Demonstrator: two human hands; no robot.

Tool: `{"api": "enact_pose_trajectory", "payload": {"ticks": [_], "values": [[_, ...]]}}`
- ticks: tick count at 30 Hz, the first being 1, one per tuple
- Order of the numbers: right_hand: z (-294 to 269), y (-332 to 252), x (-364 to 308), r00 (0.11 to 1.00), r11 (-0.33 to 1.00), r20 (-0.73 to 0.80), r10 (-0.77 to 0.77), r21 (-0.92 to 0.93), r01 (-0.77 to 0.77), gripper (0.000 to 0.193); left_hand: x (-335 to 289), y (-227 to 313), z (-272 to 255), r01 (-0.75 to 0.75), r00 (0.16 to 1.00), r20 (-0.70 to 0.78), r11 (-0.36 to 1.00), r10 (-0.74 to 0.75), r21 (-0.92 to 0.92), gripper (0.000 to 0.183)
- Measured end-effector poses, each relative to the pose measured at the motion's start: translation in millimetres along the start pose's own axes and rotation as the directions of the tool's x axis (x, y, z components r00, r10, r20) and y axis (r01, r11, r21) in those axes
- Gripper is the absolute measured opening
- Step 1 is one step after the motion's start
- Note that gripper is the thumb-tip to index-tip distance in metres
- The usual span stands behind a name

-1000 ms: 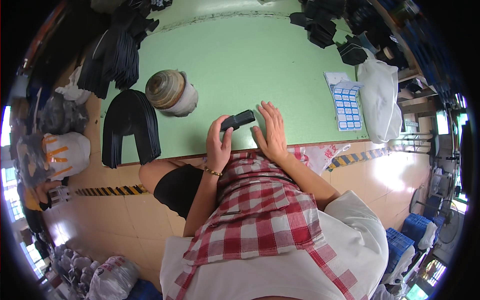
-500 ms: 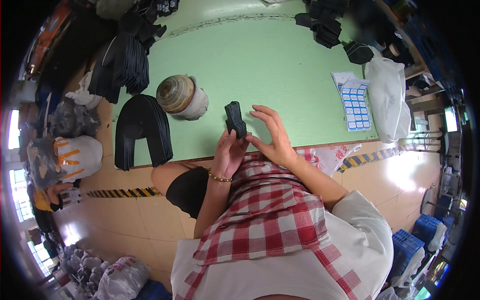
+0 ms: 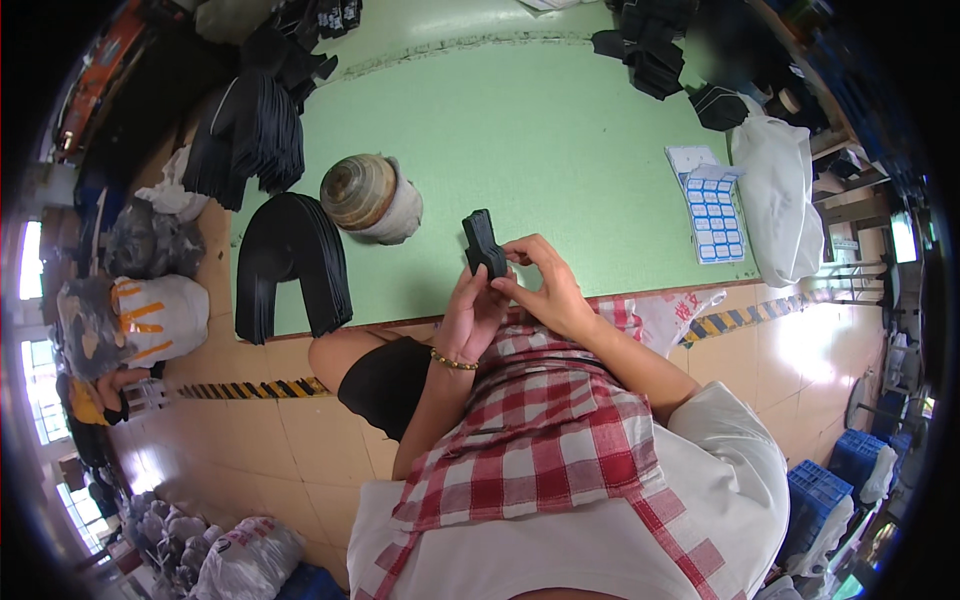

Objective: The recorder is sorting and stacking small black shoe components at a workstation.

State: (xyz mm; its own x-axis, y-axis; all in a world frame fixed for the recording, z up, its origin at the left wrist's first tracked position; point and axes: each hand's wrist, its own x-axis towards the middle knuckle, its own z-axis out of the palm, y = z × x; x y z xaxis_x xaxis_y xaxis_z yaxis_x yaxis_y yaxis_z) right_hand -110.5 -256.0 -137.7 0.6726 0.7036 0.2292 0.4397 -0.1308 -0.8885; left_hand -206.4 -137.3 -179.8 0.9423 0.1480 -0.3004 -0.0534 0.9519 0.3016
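Observation:
My left hand [image 3: 472,322], a beaded bracelet at its wrist, grips the lower end of a small stack of black cut pieces [image 3: 482,238] above the table's near edge. The stack is narrow and stepped along its sides, its layers lying together. My right hand [image 3: 552,288] is closed at the stack's right side, thumb and fingers pinched against its lower edge. Left of my hands lies a round brownish ringed object [image 3: 356,190] with a grey wrap [image 3: 403,212] on one side. A larger fanned stack of black U-shaped pieces [image 3: 290,240] sits at the table's front left.
On the green table [image 3: 560,130], label sheets with blue frames [image 3: 715,215] lie at the right beside a white bag [image 3: 775,190]. Another black stack [image 3: 250,140] stands at the left edge. More black pieces [image 3: 650,55] are at the far right. Blue crates [image 3: 815,490] stand on the floor.
My right hand's fingers, spread apart from the stack before, have closed in on its right side. The small stack has turned slightly and shifted a little to the right in the picture.

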Motion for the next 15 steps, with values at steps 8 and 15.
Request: {"api": "enact_pose_trajectory", "payload": {"ticks": [8,15], "values": [[-2,-6,0,0.997,0.998,-0.078,0.001,0.07,0.004,0.033,0,-2,18,-0.217,0.976,0.06,0.939,0.209,0.267,0.037],[-14,19,7,0.988,0.987,0.033,-0.152,-0.055,0.153,0.032,3,9,13,-0.383,0.749,0.475,-0.284,0.462,0.879,0.031]]}}
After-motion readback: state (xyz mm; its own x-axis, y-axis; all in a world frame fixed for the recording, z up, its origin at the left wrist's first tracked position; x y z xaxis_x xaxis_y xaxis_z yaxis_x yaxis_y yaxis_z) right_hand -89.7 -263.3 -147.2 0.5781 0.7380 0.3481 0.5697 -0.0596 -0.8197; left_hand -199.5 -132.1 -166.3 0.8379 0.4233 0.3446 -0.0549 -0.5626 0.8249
